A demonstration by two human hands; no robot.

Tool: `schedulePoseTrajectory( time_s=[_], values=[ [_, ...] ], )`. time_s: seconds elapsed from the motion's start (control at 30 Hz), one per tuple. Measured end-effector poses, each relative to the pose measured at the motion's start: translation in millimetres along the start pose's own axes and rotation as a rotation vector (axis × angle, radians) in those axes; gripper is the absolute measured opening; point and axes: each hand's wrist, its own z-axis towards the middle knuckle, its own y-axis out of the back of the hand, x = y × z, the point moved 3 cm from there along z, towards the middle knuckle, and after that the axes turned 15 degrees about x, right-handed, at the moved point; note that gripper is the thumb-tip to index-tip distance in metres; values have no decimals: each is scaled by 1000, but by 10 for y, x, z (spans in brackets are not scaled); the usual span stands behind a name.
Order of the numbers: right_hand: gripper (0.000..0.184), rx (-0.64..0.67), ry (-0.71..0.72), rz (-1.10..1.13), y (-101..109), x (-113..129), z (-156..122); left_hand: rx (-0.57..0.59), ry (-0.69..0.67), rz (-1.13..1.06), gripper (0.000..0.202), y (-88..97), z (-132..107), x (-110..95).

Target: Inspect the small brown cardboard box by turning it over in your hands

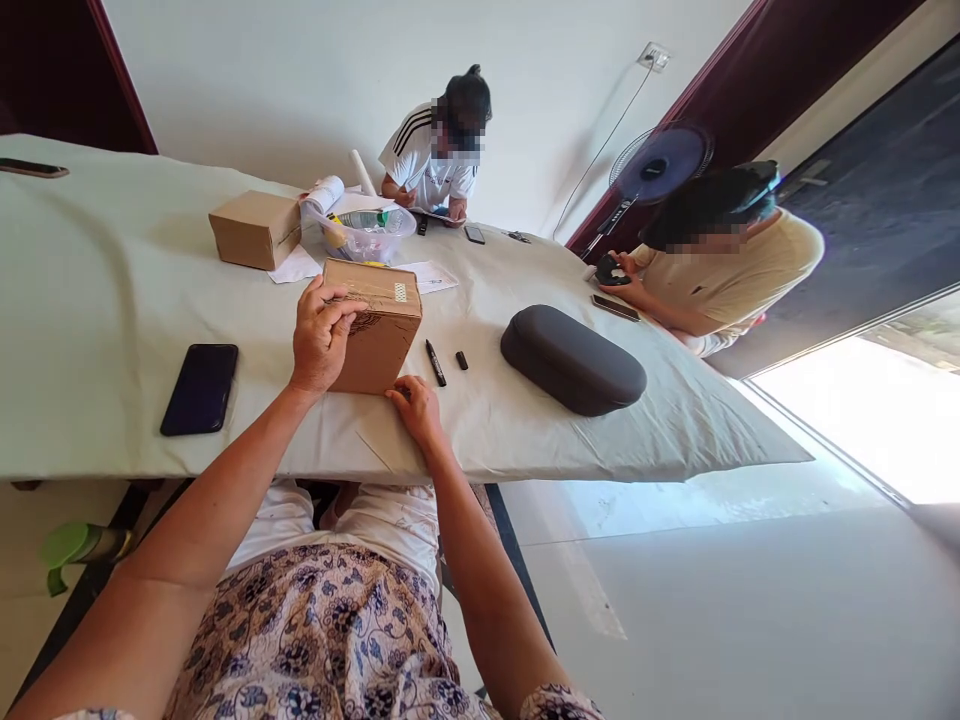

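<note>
A brown cardboard box [373, 352] stands on the cloth-covered table in front of me, with dark pen scribbles near its top edge and a small white label on top. My left hand [321, 335] grips its upper left side, fingers bent over the edge. Low down at the near right corner, my right hand [417, 405] holds the box with curled fingers; some fingertips are hidden. Just right of the box lie an uncapped black marker [435, 363] and its cap [461, 360], apart from both hands.
A phone [199, 389] lies at left, a dark hard case [574, 359] at right. Farther back are another cardboard box [255, 229] and a plastic basket [367, 240] of items. One person [431, 150] sits across the table, another [720, 260] at right near a fan [660, 165].
</note>
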Motion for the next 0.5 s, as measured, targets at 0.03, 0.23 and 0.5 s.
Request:
schedulePoseTrajectory(
  time_s=[0.03, 0.23, 0.5],
  values=[
    [9, 0, 2, -27, -5, 12, -6, 2, -1, 17, 31, -2, -2, 3],
    [12, 1, 4, -59, -43, 11, -12, 27, -29, 51, 36, 30, -20, 15],
    [12, -9, 5, -79, -64, 3, -5, -68, 3, -40, 60, 123, -203, 123]
  ],
)
